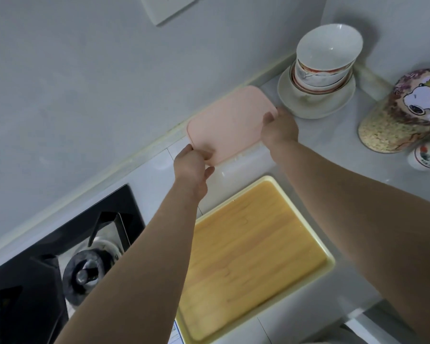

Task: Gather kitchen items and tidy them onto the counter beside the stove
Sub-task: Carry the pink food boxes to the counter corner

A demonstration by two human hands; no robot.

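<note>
A pink rectangular lid [227, 122] covers a clear plastic box [248, 160] on the white counter [315, 147], close to the back wall. My left hand [193, 167] pinches the lid's near left corner, thumb on top. My right hand [279, 127] grips its right corner, thumb over the edge. A wooden cutting board with a pale yellow rim [253, 254] lies flat in front of the box. Most of the box is hidden under the lid and my hands.
A black gas stove [60, 256] with a burner fills the lower left. Stacked white bowls on a plate [320, 70] stand at the back right corner. A cartoon-printed jar of grains [402, 112] and a small white jar [427, 155] stand at the right.
</note>
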